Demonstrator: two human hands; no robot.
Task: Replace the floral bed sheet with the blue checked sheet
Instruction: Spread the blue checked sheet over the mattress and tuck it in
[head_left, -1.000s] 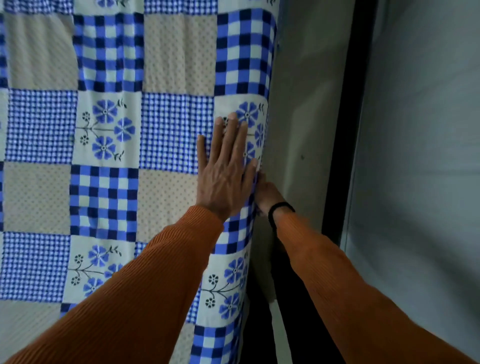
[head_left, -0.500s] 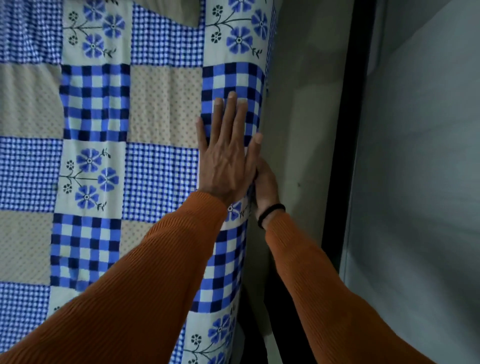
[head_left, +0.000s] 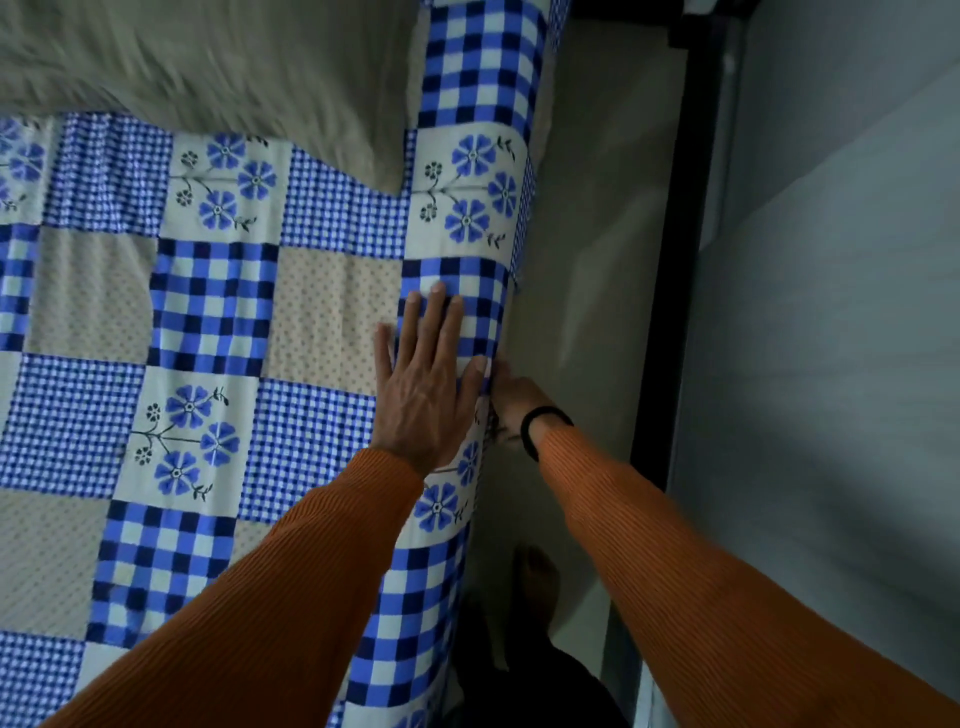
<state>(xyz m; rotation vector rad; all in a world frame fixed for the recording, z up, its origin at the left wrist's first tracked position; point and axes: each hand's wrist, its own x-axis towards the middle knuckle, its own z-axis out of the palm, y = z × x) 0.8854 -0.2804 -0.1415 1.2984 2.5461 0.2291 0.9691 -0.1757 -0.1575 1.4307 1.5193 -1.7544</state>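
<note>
The blue checked sheet (head_left: 218, 312), a patchwork of gingham, blue flowers and beige dotted squares, lies spread over the bed. My left hand (head_left: 428, 379) lies flat on it with straight fingers, pressing near the bed's right edge. My right hand (head_left: 511, 397) is down at the side of the mattress, just below that edge, with its fingers hidden behind the sheet's hanging border. A black band sits on the right wrist. No floral sheet is visible.
A beige pillow (head_left: 208, 62) lies at the head of the bed, top left. A pale floor strip (head_left: 587, 234) runs beside the bed, bounded by a black frame (head_left: 675, 260) and grey wall (head_left: 831, 364). My foot (head_left: 537, 582) stands there.
Both hands have slid along the bed's right edge toward the head of the bed. The pillow has come into view at the top.
</note>
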